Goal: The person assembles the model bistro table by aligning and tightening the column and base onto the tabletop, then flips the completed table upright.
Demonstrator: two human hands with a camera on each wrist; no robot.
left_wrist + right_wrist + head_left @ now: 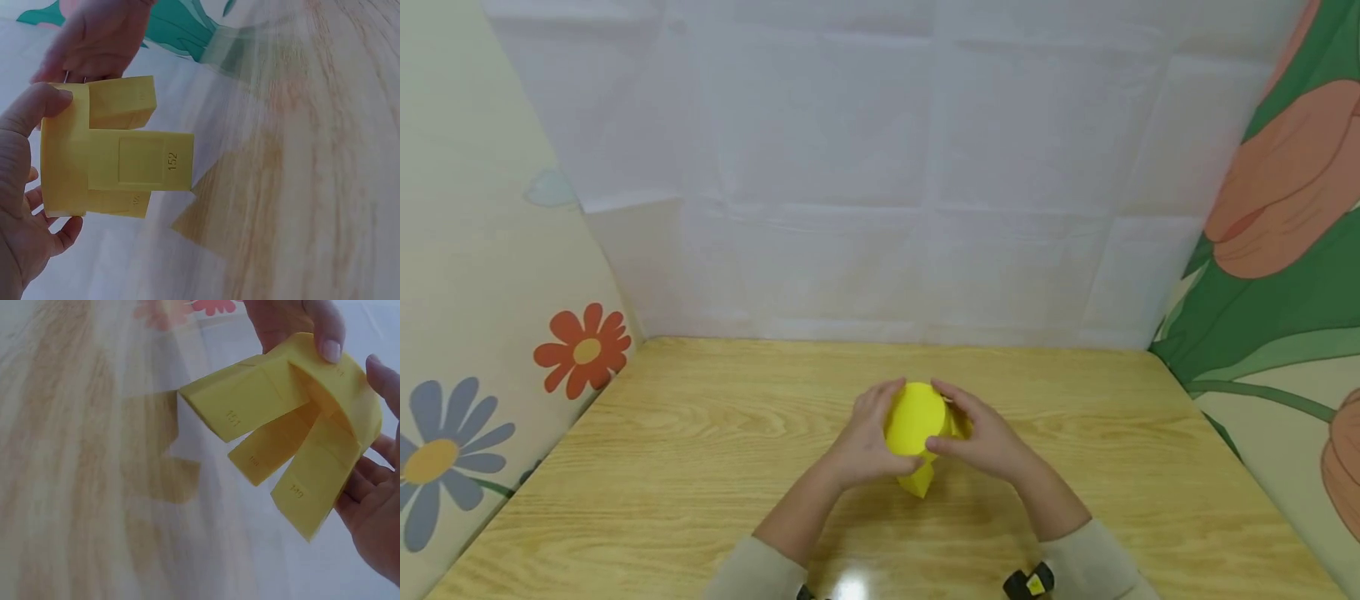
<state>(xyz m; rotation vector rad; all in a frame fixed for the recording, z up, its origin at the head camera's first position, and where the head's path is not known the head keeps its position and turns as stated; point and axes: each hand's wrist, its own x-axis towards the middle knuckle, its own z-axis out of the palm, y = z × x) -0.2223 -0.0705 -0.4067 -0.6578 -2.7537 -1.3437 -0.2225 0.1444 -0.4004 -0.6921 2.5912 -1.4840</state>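
A yellow piece (916, 417) with a round, flat top and several box-like legs is held above the table. In the left wrist view, one leg (140, 160) is marked 152. The right wrist view shows other legs (303, 490), one marked 149. My left hand (861, 437) grips the round part from the left, thumb (37, 106) pressed on its rim and fingers beneath it. From the other side my right hand (992, 442) curls round the piece, thumb beside the disc's edge and fingers behind it. Some of its fingertips are hidden behind the piece.
The wood-grain table (722, 408) carries the piece's shadow (169, 462). A creased white sheet (850, 167) hangs at the back. Flower-printed walls (1285, 350) stand on both sides. A small black-and-yellow object (1030, 582) sits by the right sleeve.
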